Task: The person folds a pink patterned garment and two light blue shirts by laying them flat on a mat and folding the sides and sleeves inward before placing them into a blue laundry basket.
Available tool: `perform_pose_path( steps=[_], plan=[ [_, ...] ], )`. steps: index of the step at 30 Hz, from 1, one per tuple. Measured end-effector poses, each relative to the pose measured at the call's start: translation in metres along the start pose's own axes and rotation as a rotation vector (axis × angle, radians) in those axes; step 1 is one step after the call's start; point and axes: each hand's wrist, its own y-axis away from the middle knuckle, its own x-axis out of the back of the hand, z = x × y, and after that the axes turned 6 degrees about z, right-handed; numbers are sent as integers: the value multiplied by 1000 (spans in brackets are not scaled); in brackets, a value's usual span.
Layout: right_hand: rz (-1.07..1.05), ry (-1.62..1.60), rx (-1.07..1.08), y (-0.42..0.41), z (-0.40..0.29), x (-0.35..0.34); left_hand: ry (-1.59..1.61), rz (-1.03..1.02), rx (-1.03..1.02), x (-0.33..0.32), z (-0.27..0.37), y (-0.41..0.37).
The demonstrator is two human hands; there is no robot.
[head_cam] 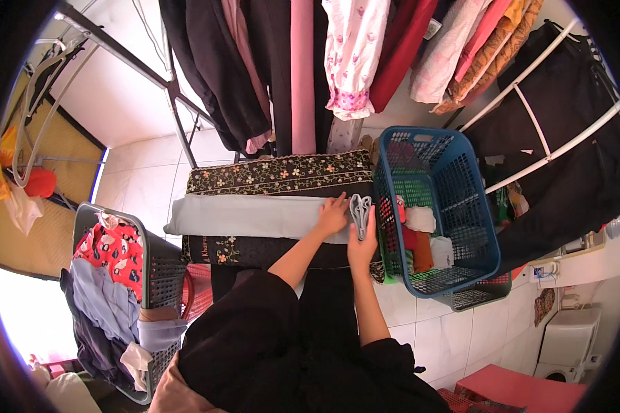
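A long strip of folded light grey cloth (248,214) lies across a dark, flower-embroidered cloth (279,173) spread over a flat surface in front of me. My left hand (334,217) rests on the strip near its right end, fingers spread. At that end, my right hand (363,245) grips a folded-over bundle of the grey cloth (360,209), whose layered edges stand upward. Just right of my right hand stands a blue plastic basket (488,227) with several folded and rolled garments (418,242) inside.
To the left, a grey laundry basket (163,279) is heaped with loose clothes (108,289). Clothes hang from a rack overhead, among them a white printed sleeve (355,57). A white metal frame (532,124) stands at right, and a red table (519,390) at lower right.
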Motion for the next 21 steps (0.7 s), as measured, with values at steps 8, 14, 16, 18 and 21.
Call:
perform_pose_path(
  steps=[8,14,16,18,21],
  plan=[
    [-462,386,162,16,51,-27,1098,-179,527,58,-6,-9],
    [-498,408,75,-27,40,-16,716,-51,193,32,-29,4],
    [-432,672,204,-26,40,-17,658,-10,205,33,-23,5],
    [-466,795,232,-17,41,-18,486,160,46,34,-15,11],
    [-492,890,274,-15,55,-18,23,342,-180,40,10,31]
  ],
)
